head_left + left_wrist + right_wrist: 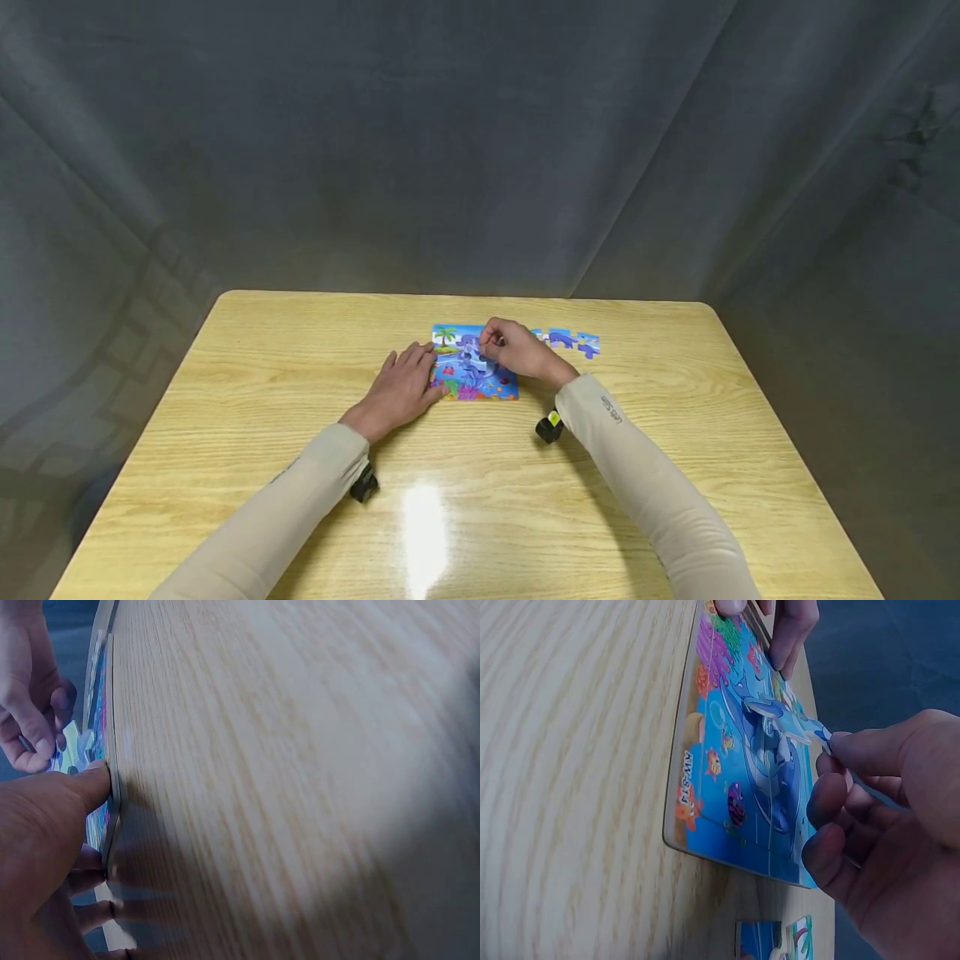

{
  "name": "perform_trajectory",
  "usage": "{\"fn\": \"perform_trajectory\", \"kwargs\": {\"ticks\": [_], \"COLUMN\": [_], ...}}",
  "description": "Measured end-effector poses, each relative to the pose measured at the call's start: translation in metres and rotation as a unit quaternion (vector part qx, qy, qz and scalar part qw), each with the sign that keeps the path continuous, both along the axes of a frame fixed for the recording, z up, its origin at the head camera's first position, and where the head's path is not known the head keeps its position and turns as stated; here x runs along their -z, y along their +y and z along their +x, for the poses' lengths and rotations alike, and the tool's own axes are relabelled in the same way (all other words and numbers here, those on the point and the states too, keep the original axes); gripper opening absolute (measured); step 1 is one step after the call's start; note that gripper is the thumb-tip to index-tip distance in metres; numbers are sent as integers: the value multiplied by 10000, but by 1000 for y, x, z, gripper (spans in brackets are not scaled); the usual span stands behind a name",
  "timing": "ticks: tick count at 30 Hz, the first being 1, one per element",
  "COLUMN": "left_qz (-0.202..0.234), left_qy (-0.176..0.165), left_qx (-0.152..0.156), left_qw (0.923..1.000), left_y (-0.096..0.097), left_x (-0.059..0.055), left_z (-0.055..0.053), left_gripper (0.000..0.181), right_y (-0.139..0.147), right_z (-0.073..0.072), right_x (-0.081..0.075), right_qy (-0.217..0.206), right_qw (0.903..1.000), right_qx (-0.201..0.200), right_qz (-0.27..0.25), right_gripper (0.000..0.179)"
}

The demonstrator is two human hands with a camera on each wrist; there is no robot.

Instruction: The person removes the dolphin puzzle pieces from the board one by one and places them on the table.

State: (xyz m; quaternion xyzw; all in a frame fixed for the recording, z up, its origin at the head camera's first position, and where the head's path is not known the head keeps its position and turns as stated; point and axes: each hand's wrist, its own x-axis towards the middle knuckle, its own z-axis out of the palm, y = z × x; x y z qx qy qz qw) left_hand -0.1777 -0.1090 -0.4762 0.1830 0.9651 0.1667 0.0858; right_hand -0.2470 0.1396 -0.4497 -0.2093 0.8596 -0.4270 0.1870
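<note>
Where the puzzle (pixel 480 386) lies, the right hand (pixel 517 346) seemingly pinches 1 piece (pixel 819 732).

Looks forward and down from the head, well back, over the table (pixel 487 475); peers close from either wrist (tipped sideways); shares the puzzle board (pixel 739 776) throughout.

r hand (pixel 521 348) hides upper r part of puzzle board (pixel 459 375) under its fingers in head view; pinched pc (pixel 819 733) too small to tell there, its end hidden btwn thumb & fingertip in r wrist view. loose pcs (pixel 757 940) below those fingers cut off by bottom edge. in l wrist view, l hand (pixel 37 832) cut off by l edge, board art past its thumb too slanted to read.
</note>
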Motion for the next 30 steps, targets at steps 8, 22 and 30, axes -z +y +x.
{"fn": "perform_trajectory", "kwargs": {"ticks": [8, 22, 30], "left_qz": [-15, 38, 39], "left_qy": [-60, 46, 71], "left_qx": [-3, 60, 72], "left_qw": [10000, 10000, 9999], "left_y": [0, 1, 1], "left_x": [-2, 1, -1], "left_z": [1, 0, -1], "left_gripper": [73, 71, 72], "right_y": [6, 35, 51], "right_z": [2, 5, 8], "right_x": [3, -1, -3], "right_qy": [130, 56, -93], "right_qw": [9998, 9995, 9992], "right_qx": [125, 306, 382], "right_qz": [38, -23, -45], "right_gripper": [6, 9, 8]}}
